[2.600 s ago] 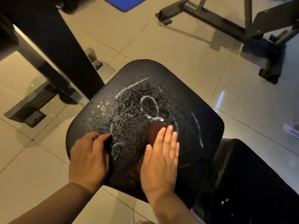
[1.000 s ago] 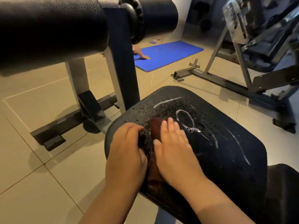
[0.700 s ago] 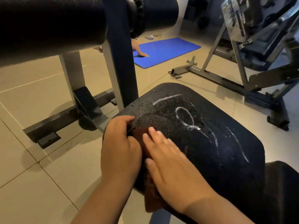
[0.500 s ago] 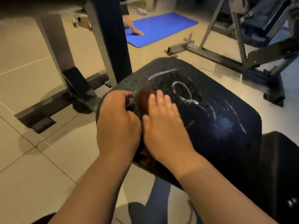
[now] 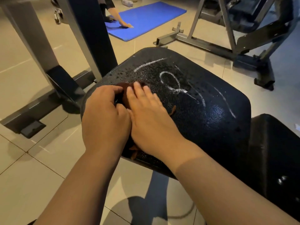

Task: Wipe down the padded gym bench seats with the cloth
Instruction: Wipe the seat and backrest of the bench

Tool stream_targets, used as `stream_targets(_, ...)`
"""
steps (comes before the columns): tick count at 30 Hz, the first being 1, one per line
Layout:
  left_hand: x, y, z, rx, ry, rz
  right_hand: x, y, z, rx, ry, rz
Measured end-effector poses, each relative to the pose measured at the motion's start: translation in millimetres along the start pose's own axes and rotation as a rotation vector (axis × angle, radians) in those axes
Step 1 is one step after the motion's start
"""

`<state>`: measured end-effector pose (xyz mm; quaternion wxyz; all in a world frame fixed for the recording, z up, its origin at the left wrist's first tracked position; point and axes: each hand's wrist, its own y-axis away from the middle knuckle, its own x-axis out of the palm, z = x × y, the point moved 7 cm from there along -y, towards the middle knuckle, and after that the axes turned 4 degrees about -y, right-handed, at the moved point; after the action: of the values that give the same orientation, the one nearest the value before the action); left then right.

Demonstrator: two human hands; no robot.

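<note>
We pin the soft, evidently limp cloth [image 5: 124, 96] to the wet, slick seat [image 5: 203, 114] under our right hand [image 5: 146, 117], fingers [image 5: 138, 90] straight; just left of them, our left hand [image 5: 105, 117] pinches its edge.

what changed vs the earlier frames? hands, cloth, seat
The right hand, flat on the cloth, slid it from the middle of the seat, beside the white loop, toward the left edge. The left hand let go of that edge and now lies against the right, fingers curled at the cloth; grip unclear. Unchanged: loop and streaks unwiped, right hand pressing flat.
</note>
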<state>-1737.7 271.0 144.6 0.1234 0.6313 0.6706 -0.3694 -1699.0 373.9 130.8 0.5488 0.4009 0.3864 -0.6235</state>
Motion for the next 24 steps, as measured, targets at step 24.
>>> stream_targets(24,35,24,-26,0.321,-0.714,0.437,-34,105,-82,0.165,-0.206,-0.016)
